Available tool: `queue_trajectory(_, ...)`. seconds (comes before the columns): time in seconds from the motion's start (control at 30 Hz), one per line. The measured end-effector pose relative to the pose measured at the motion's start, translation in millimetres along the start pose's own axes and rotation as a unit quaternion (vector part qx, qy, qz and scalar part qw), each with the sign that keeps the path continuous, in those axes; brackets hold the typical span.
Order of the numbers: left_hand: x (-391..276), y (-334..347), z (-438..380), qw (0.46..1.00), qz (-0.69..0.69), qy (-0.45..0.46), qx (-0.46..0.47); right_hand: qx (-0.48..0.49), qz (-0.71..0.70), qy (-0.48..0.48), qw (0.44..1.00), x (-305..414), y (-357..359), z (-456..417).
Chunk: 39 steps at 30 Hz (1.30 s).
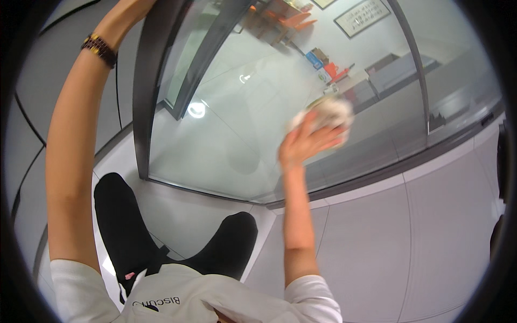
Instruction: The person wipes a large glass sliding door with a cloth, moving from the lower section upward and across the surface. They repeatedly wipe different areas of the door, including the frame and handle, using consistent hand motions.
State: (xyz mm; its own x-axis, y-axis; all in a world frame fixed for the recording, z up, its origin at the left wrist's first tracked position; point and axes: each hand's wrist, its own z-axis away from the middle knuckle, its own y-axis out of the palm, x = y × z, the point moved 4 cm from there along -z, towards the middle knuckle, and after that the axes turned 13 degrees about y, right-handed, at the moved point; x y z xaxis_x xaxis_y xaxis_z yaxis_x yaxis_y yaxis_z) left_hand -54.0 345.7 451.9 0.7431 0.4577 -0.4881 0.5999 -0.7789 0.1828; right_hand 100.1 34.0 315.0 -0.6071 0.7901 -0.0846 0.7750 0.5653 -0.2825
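Observation:
My right hand [309, 139] has its fingers spread over a pale, crumpled cloth [333, 113], which lies against the glass pane [242, 133]. Both the hand and the cloth are blurred. Up at the top left, my left hand [139, 5] reaches to the dark metal frame [155, 60] of the glass door. Its fingers are cut off by the picture's edge, so its grip is hidden. A brown and yellow beaded bracelet [99, 49] circles the left wrist.
My knees in black trousers [121, 210] are bent below the door. A dark bottom rail [363, 173] runs along the glass to the right. Through the pane appear orange chairs [293, 20], a blue box [314, 59] and a framed sheet of writing [361, 18].

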Motion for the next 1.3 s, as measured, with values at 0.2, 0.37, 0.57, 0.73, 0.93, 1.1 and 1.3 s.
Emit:
queue_trajectory(0.2, 15, -10, -12, 0.996, 0.076, 0.023, 0.029, 0.196, -0.055, -0.21, 0.956, 47, 43, 184)
queue_trajectory(0.37, 25, -16, -21, 0.984, 0.046, 0.173, 0.007, 0.185, -0.058, -0.322, 0.927, 34, 32, 122)
queue_trajectory(0.57, 10, -24, -15, 0.993, 0.042, 0.104, 0.034, -0.012, 0.018, -0.352, 0.936, 50, -23, -123)
queue_trajectory(0.73, 16, -12, -11, 0.987, 0.104, 0.11, 0.05, -0.109, -0.045, -0.138, 0.983, 75, -60, -248)
queue_trajectory(0.93, 13, -28, -10, 0.993, 0.063, 0.096, 0.041, -0.037, -0.041, -0.134, 0.989, 149, -10, -136)
queue_trajectory(1.1, 20, -14, -17, 0.986, 0.106, 0.124, 0.027, 0.087, -0.029, -0.276, 0.957, 163, 35, 35)
queue_trajectory(1.3, 32, -7, -20, 0.984, 0.136, 0.105, 0.042, 0.191, -0.047, -0.528, 0.826, 142, 37, 71)
